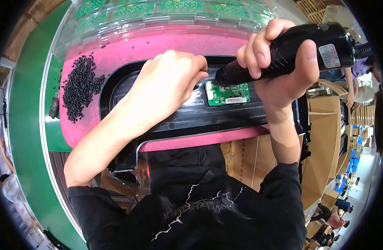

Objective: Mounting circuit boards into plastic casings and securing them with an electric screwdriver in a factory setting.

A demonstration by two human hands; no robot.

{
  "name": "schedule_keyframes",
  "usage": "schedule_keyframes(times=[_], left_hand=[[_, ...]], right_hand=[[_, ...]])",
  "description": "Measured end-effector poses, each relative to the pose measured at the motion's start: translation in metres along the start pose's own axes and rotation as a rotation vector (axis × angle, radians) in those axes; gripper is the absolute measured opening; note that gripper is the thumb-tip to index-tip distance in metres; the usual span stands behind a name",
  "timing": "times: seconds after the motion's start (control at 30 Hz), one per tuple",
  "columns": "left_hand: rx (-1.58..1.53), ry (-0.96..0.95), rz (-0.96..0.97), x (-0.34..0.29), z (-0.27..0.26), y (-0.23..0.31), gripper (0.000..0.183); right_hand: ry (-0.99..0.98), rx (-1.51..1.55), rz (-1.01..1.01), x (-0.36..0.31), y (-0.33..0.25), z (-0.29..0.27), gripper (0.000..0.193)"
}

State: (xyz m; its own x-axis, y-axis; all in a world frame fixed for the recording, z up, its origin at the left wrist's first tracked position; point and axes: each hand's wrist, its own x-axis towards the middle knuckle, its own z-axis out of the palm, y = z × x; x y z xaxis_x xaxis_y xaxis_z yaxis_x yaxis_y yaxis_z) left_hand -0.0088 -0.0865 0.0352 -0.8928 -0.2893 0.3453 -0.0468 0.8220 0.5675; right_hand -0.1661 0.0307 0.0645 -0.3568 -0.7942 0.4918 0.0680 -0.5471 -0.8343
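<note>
A: What's nearest?
B: Over the black housing [191,113], the right hand [279,85] is wrapped around a black power driver [289,51]. The left hand [172,79], also above the housing, has thumb and fingertips drawn together; I can't tell whether they pinch anything.

A: How would that driver handle?
B: Fairly heavy, I'd judge, rigid and smooth; best held around its thick barrel, leaving the cable [362,50] free.

A: And the circuit board [222,99]?
B: It lies inside the housing, under the driver's nose. Probably light, stiff and fragile: take it by the edges. The housing looks like stiff, slick plastic, best gripped by its rim.

A: Farther out?
B: Left of the housing, a pile of tiny black pieces [78,91], likely fiddly; beyond it, clear trays [158,29], probably thin and bendy.
</note>
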Motion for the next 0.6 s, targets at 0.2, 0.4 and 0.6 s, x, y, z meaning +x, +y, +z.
schedule_keyframes(times=[0.2,0.4,0.6], left_hand=[[0.012,-0.046,-0.027,0.001,0.0,-0.002,0.013],[0.007,-0.098,-0.063,0.0,0.0,-0.002,0.013],[-0.164,-0.112,-0.038,-0.001,0.0,-0.003,0.013]], right_hand=[[-0.242,-0.093,0.035,0.015,0.007,0.003,0.049],[-0.159,-0.119,0.013,0.008,0.002,0.004,0.053],[-0.125,0.167,-0.173,-0.004,-0.018,0.001,0.064]])
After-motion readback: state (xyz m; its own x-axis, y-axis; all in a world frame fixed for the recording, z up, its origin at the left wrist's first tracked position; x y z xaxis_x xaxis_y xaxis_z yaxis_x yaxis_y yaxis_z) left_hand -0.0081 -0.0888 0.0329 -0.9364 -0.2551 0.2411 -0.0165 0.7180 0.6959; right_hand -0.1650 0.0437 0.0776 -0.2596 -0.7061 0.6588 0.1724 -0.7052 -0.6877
